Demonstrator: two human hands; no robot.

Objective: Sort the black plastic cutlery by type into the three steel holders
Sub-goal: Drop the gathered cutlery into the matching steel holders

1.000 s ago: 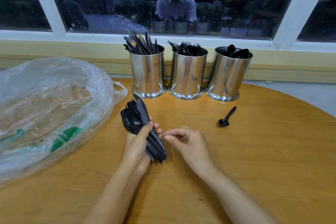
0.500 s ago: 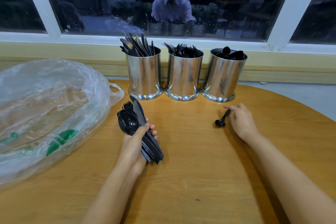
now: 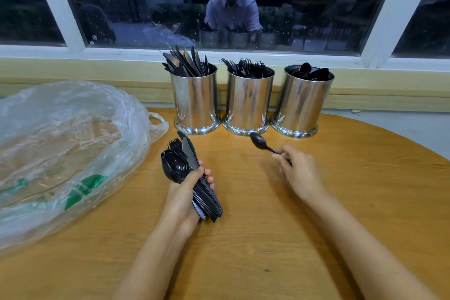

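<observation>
Left hand [image 3: 187, 192]: fingers wrapped round a mixed bundle of cutlery [image 3: 194, 185], near the middle of the table [image 3: 365, 190]. Right hand [image 3: 300, 173]: fingertips pinching one spoon [image 3: 260, 141] by the handle, its bowl near the fork holder [image 3: 248, 102]. Knife holder [image 3: 194, 102] left and spoon holder [image 3: 304, 102] right, at the far edge. Plastic bag [image 3: 60, 143] left. Open tabletop to the right.

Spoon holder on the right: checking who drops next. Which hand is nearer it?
Right. The right hand, pinching a spoon, is just in front of the spoon holder; the left hand, gripping the cutlery bundle, sits farther left.
</observation>
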